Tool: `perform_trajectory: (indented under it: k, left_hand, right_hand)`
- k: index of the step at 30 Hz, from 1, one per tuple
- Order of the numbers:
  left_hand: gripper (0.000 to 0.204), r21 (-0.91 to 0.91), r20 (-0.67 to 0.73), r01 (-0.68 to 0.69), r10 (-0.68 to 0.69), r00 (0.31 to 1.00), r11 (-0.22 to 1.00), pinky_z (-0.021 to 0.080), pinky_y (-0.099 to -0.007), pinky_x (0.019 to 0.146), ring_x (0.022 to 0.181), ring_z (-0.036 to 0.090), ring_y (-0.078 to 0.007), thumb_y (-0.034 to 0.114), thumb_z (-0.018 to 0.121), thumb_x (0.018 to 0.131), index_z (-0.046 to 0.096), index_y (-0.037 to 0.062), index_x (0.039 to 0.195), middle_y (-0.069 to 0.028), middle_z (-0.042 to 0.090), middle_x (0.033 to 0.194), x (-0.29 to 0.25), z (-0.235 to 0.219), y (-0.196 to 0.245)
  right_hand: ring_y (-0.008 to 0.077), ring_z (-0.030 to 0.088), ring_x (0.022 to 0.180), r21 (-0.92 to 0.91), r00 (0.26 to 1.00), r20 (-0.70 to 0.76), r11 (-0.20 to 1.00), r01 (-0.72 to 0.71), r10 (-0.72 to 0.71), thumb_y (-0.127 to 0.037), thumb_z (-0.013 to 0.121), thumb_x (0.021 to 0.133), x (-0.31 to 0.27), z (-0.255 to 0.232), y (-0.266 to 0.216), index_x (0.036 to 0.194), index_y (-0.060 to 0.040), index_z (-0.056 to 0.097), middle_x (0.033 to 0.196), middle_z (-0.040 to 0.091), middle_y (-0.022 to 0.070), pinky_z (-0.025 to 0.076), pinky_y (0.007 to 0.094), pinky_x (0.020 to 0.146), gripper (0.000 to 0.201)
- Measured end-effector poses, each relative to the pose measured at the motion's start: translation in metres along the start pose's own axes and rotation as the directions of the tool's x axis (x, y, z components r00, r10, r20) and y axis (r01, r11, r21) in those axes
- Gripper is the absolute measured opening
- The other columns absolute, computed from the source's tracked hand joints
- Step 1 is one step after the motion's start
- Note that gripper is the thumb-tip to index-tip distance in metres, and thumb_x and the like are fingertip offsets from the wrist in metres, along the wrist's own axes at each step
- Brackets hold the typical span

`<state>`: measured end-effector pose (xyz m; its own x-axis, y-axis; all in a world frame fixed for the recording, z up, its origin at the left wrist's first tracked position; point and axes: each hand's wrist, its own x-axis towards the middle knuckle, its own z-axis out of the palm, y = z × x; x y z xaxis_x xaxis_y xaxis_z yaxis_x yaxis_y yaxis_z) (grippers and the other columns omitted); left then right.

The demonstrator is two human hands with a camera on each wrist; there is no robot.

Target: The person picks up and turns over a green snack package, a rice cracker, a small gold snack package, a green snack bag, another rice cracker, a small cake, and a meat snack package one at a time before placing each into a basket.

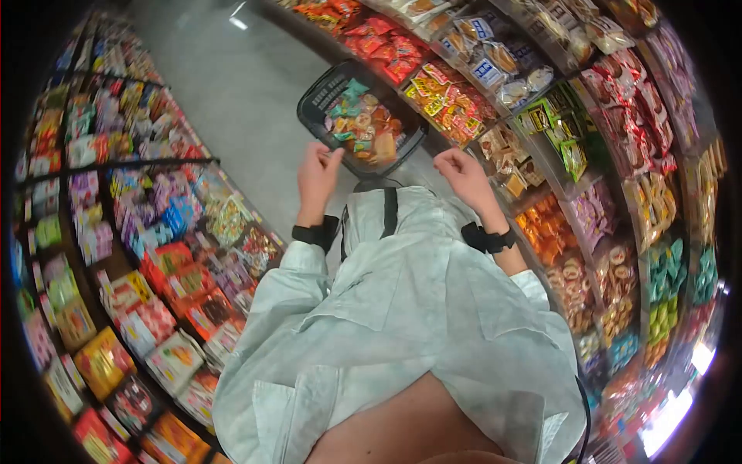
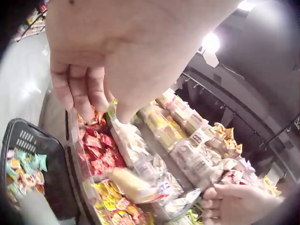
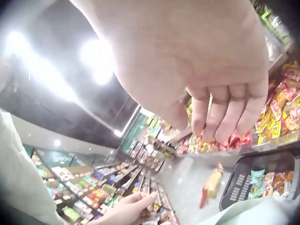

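My left hand (image 1: 318,179) is held out before the body, its fingers loosely curled and nothing in them. To the right, my right hand (image 1: 466,179) hangs near the candy shelf, likewise loosely curled and holding nothing. Beyond and between the two hands a black shopping basket (image 1: 308,104) holds several wrapped snacks, some teal and some brown-orange. A motion-blurred, yellowish snack packet (image 3: 213,185) is in the air, apart from both hands. It shows blurred over the basket's near part in the head view. Both wrists wear black bands.
On the right, slanted bins hold red packets (image 1: 384,48), yellow packets (image 1: 444,100) and clear-wrapped snacks (image 1: 487,58). Along the left runs another long shelf (image 1: 220,182) full of packaged goods. A grey floor (image 1: 224,85) lies between the shelves.
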<state>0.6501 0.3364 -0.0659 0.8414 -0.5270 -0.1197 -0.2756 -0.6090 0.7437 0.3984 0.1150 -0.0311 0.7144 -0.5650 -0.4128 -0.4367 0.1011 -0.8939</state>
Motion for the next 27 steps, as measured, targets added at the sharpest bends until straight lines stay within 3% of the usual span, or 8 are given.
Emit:
perform_trajectory:
  k: [2, 7, 10, 13, 17, 20, 22, 27]
  left_hand:
    - [0.034, 0.018, 0.04, -0.064, 0.063, 0.997, 0.998, 0.052, -0.0391, 0.066, 0.068, 0.066, -0.0226, 0.033, 0.079, 0.096, 0.061, 0.0064, 0.107, -0.0074, 0.067, 0.076, 0.042, -0.005, -0.011]
    - [0.028, -0.069, 0.426, -0.301, 0.301, 0.853, 0.951, 0.053, -0.0396, 0.067, 0.072, 0.069, -0.025, 0.028, 0.079, 0.095, 0.063, 0.0072, 0.106, -0.0091, 0.071, 0.081, 0.093, -0.001, -0.012]
    - [0.027, -0.046, 0.65, -0.44, 0.361, 0.669, 0.897, 0.054, -0.0437, 0.069, 0.081, 0.073, -0.0303, 0.021, 0.079, 0.092, 0.062, 0.0077, 0.108, -0.01, 0.073, 0.086, 0.1, 0.015, -0.02]
    - [0.029, -0.107, 0.833, -0.521, 0.363, 0.418, 0.847, 0.054, -0.0458, 0.072, 0.086, 0.072, -0.033, 0.019, 0.079, 0.09, 0.061, 0.0079, 0.11, -0.0104, 0.072, 0.088, 0.093, 0.034, -0.028]
    - [0.03, -0.215, 0.91, -0.654, 0.392, 0.137, 0.725, 0.055, -0.047, 0.076, 0.09, 0.07, -0.0348, 0.017, 0.078, 0.087, 0.063, 0.0072, 0.112, -0.0119, 0.071, 0.095, 0.076, 0.061, -0.038]
    - [0.028, -0.24, 0.939, -0.689, 0.343, 0.013, 0.684, 0.056, -0.0513, 0.086, 0.102, 0.071, -0.0383, 0.016, 0.073, 0.087, 0.063, 0.0095, 0.112, -0.0138, 0.073, 0.106, 0.069, 0.068, -0.02]
    - [0.031, -0.293, 0.922, -0.698, 0.386, -0.026, 0.653, 0.056, -0.0509, 0.086, 0.101, 0.071, -0.0379, 0.016, 0.075, 0.087, 0.063, 0.0099, 0.115, -0.0129, 0.073, 0.103, 0.067, 0.07, -0.007]
    - [0.033, -0.268, 0.926, -0.698, 0.378, 0.004, 0.664, 0.055, -0.0496, 0.082, 0.098, 0.07, -0.037, 0.018, 0.077, 0.086, 0.062, 0.0093, 0.115, -0.012, 0.072, 0.096, 0.066, 0.077, 0.011]
  right_hand:
    - [0.0075, 0.065, 0.085, 0.096, 0.994, -0.11, 0.995, 0.002, 0.009, -0.02, 0.07, 0.105, -0.002, 0.006, 0.012, 0.115, -0.003, 0.069, 0.099, 0.07, 0.0011, 0.057, 0.0261, 0.062, 0.02]
    - [0.0089, 0.066, 0.089, 0.178, 0.975, -0.182, 0.979, -0.098, 0.131, -0.017, 0.068, 0.106, -0.024, 0.039, 0.028, 0.12, -0.0033, 0.07, 0.1, 0.072, 0.0018, 0.055, 0.0263, 0.084, 0.02]
    - [0.0094, 0.067, 0.089, 0.125, 0.949, -0.258, 0.98, -0.153, 0.181, -0.017, 0.068, 0.105, -0.046, 0.072, 0.027, 0.123, -0.0032, 0.069, 0.101, 0.073, 0.0022, 0.054, 0.0261, 0.082, 0.022]
    - [0.0107, 0.07, 0.095, 0.121, 0.923, -0.24, 0.952, -0.279, 0.301, -0.018, 0.07, 0.104, -0.085, 0.098, 0.019, 0.125, -0.0037, 0.069, 0.103, 0.074, 0.0029, 0.056, 0.0275, 0.086, 0.025]
    - [0.0125, 0.071, 0.101, 0.176, 0.858, -0.291, 0.905, -0.387, 0.423, -0.019, 0.07, 0.105, -0.127, 0.12, 0.024, 0.128, -0.003, 0.068, 0.109, 0.075, 0.0043, 0.057, 0.0294, 0.091, 0.029]
    - [0.013, 0.071, 0.102, 0.21, 0.832, -0.347, 0.901, -0.38, 0.432, -0.02, 0.07, 0.105, -0.138, 0.128, 0.026, 0.129, -0.0031, 0.068, 0.11, 0.075, 0.0045, 0.057, 0.0297, 0.091, 0.029]
    - [0.0144, 0.072, 0.101, 0.206, 0.822, -0.38, 0.905, -0.372, 0.424, -0.02, 0.07, 0.104, -0.137, 0.13, 0.022, 0.129, -0.0037, 0.068, 0.11, 0.076, 0.0055, 0.058, 0.0305, 0.091, 0.03]
    - [0.0187, 0.074, 0.099, 0.072, 0.842, -0.398, 0.928, -0.366, 0.364, -0.019, 0.071, 0.103, -0.137, 0.121, 0.008, 0.13, -0.0062, 0.068, 0.106, 0.077, 0.0092, 0.058, 0.0337, 0.089, 0.03]
